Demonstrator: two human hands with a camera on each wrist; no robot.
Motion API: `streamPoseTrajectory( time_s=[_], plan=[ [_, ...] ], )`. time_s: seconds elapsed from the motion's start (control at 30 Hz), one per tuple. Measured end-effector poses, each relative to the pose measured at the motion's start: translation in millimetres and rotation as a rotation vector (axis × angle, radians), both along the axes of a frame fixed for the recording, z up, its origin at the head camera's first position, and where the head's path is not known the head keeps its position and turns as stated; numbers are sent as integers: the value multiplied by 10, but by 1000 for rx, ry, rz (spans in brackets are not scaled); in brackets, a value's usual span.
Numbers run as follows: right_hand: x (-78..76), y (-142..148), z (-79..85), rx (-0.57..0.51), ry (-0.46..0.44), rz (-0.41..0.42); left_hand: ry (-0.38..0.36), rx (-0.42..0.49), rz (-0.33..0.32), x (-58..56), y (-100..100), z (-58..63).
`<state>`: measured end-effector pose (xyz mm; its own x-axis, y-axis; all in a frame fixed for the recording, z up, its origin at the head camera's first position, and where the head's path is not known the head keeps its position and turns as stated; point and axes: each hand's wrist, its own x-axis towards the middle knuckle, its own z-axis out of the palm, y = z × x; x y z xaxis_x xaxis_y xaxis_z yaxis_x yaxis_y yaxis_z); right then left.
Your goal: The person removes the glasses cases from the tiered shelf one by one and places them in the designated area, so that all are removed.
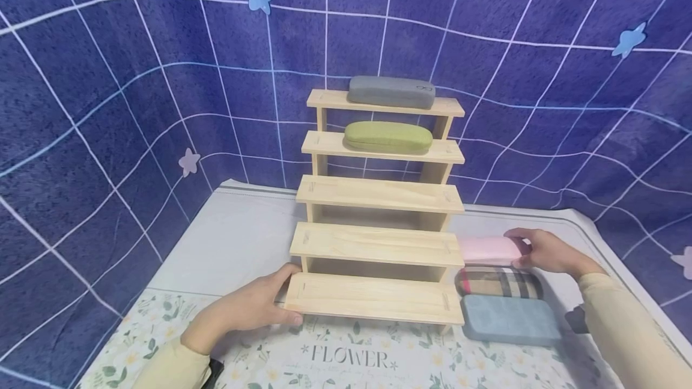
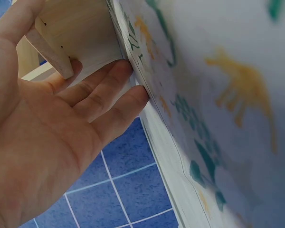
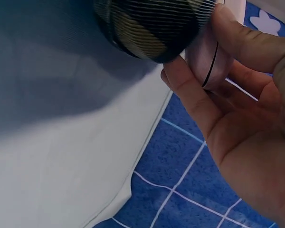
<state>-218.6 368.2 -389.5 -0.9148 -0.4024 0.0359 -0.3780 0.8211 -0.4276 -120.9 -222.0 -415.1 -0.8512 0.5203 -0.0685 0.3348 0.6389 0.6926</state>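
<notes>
A light wooden stepped rack (image 1: 378,191) stands mid-table. My left hand (image 1: 243,305) grips the left end of its lowest step, thumb at the front; the left wrist view shows the board's edge (image 2: 50,50) between thumb and index finger, the other fingers spread low by the tablecloth. To the right of the rack, my right hand (image 1: 554,251) pinches the right end of a pink glasses case (image 1: 489,251). In front of that lies a plaid glasses case (image 1: 500,283), close by my fingers in the right wrist view, then a blue-grey glasses case (image 1: 510,320).
A grey glasses case (image 1: 391,92) rests on the top step and a green one (image 1: 388,138) on the step below. A floral cloth (image 1: 346,365) covers the table's front. Blue gridded fabric (image 1: 162,95) hangs behind and along both sides.
</notes>
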Motion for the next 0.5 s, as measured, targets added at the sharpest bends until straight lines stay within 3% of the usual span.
streamPoseTrajectory(
  time_s=[0.27,0.5],
  plan=[
    [-74,68,-61,-80,-117,33,1,-7,0,-3,5,-4],
    [-70,24,-73,-102,-195,-12,-15,-21,20,-6,5,-11]
  ],
)
